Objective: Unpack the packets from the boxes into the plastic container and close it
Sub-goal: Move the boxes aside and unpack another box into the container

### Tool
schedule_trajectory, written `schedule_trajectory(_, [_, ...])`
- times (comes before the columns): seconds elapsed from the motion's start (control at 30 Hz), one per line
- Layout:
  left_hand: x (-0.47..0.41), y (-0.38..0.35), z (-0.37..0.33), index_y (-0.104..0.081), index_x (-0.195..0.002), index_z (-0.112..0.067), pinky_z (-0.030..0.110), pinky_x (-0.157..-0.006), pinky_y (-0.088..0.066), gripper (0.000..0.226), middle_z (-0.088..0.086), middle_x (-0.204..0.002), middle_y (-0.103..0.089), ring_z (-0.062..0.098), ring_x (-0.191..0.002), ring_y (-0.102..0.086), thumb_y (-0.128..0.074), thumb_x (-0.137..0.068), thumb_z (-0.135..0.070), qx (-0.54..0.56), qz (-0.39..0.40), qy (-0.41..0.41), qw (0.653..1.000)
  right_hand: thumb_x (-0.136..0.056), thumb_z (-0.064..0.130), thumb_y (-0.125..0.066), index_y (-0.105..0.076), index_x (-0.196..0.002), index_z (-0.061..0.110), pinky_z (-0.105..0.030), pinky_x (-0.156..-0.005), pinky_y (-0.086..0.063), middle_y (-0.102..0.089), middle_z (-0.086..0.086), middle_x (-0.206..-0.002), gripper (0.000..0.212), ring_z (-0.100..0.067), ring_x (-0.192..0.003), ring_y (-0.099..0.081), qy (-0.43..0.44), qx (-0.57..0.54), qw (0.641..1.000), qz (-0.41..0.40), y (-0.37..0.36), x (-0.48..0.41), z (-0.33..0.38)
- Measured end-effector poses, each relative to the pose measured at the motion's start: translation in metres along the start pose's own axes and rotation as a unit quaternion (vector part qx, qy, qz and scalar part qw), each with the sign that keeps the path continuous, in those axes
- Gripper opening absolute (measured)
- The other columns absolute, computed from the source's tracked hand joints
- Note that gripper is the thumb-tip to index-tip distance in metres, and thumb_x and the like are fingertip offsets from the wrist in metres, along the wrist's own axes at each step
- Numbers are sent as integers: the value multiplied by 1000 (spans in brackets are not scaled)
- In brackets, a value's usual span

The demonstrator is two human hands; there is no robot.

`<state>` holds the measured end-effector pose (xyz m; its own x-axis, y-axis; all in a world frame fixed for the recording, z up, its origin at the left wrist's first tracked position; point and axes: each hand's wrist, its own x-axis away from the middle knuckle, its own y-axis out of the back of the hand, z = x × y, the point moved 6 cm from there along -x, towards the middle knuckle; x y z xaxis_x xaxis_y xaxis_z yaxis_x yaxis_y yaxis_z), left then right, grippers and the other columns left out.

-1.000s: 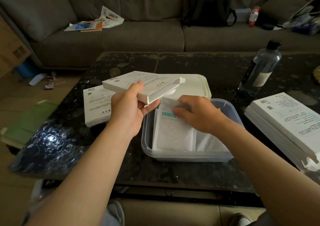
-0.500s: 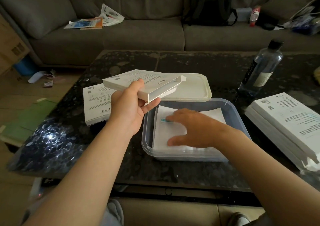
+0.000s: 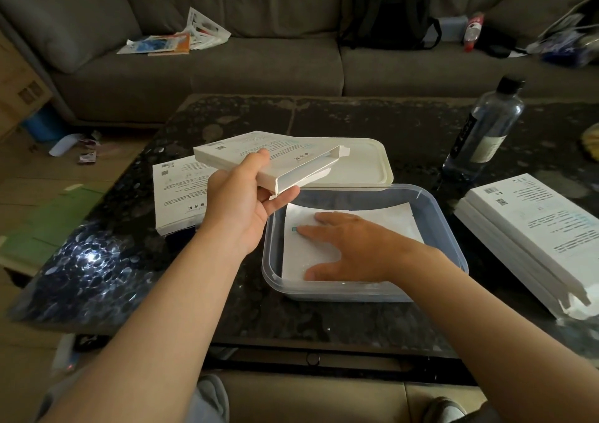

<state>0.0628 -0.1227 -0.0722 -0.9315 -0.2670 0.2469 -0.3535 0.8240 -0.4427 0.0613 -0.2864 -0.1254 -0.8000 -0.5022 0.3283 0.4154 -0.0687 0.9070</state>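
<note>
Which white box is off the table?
The box in the left hand, held over the lid; the flat box and the stack of boxes lie on the table.

The container (image 3: 324, 289) sits on the counter (image 3: 324, 322), near its front edge, with packets (image 3: 372, 218) lying flat inside. The right hand (image 3: 350, 247) rests on top of the packets. The lid (image 3: 366, 166) lies just behind the container. The left hand (image 3: 240, 205) holds a box (image 3: 259, 153) above the container's back left corner. A second box (image 3: 176, 192) lies flat on the counter to the left. A stack of boxes (image 3: 531, 228) lies to the right, with a bottle (image 3: 486, 130) upright behind it. A sofa (image 3: 227, 65) stands beyond the counter.
</note>
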Motion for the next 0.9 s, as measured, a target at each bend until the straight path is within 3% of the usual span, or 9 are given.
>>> schedule_trajectory(0.27, [2,-3,4,-58,-137,-10,29,-61,-62,41,16,-124,-71,31,-109,-74,-70,-99,-20,11,21,19,1000,-80,82,-47,-15,-152,52,-55,-120,-21,-10,14,-165,84,-21,-152,-11,7,34,999,-15,-2,-3,-1])
schedule_trajectory(0.37, [4,-4,4,-62,-131,-11,27,-59,-61,33,17,-123,-69,31,-110,-72,-68,-100,-22,24,42,47,998,-82,80,-47,-22,-152,48,-52,-122,-17,-19,10,-164,80,-22,-151,-18,4,44,998,-38,3,1,3])
schedule_trajectory(0.43, [6,-4,2,-66,-119,-12,25,-56,-60,21,15,-114,-72,27,-100,-75,-66,-101,-23,46,60,67,995,-87,71,-51,-43,-146,39,-50,-118,-30,-43,5,-153,67,-22,-140,-40,-1,21,993,-118,18,7,7])
schedule_trajectory(0.5, [7,-3,0,-67,-109,-12,24,-53,-60,15,14,-104,-75,25,-90,-79,-67,-100,-24,65,70,80,992,-93,50,-59,-67,-123,25,-45,-95,-53,-68,1,-120,39,-20,-106,-64,35,-49,956,-286,42,18,13])
schedule_trajectory(0.57, [7,-2,-2,-68,-106,-12,24,-51,-60,14,15,-101,-78,28,-90,-80,-66,-100,-24,72,76,86,991,-95,29,-62,-71,-107,17,-39,-72,-60,-72,2,-91,19,-16,-79,-67,51,-125,893,-429,62,34,13])
schedule_trajectory(0.6, [8,-2,-2,-68,-106,-12,24,-51,-60,14,15,-101,-78,29,-91,-80,-66,-100,-25,75,77,90,990,-95,23,-62,-69,-108,15,-35,-68,-60,-70,4,-86,17,-14,-75,-66,42,-153,870,-466,68,40,11])
schedule_trajectory(0.7, [9,-3,0,-69,-104,-10,23,-50,-60,16,15,-99,-79,27,-86,-80,-66,-100,-25,81,82,104,988,-95,18,-63,-65,-119,16,-29,-67,-60,-66,8,-84,24,-13,-72,-65,38,-174,842,-509,77,47,14])
schedule_trajectory(0.8, [9,-4,1,-69,-103,-9,23,-50,-59,16,14,-94,-79,26,-83,-79,-66,-100,-25,75,88,106,988,-96,20,-62,-63,-126,17,-33,-66,-62,-66,9,-87,30,-14,-72,-66,59,-148,843,-513,77,43,20])
schedule_trajectory(0.9, [10,-6,2,-70,-108,-9,23,-51,-59,20,15,-101,-78,26,-86,-79,-65,-101,-27,52,104,103,988,-95,25,-56,-63,-129,16,-35,-62,-62,-73,1,-90,36,-15,-71,-68,71,-122,853,-502,76,39,22])
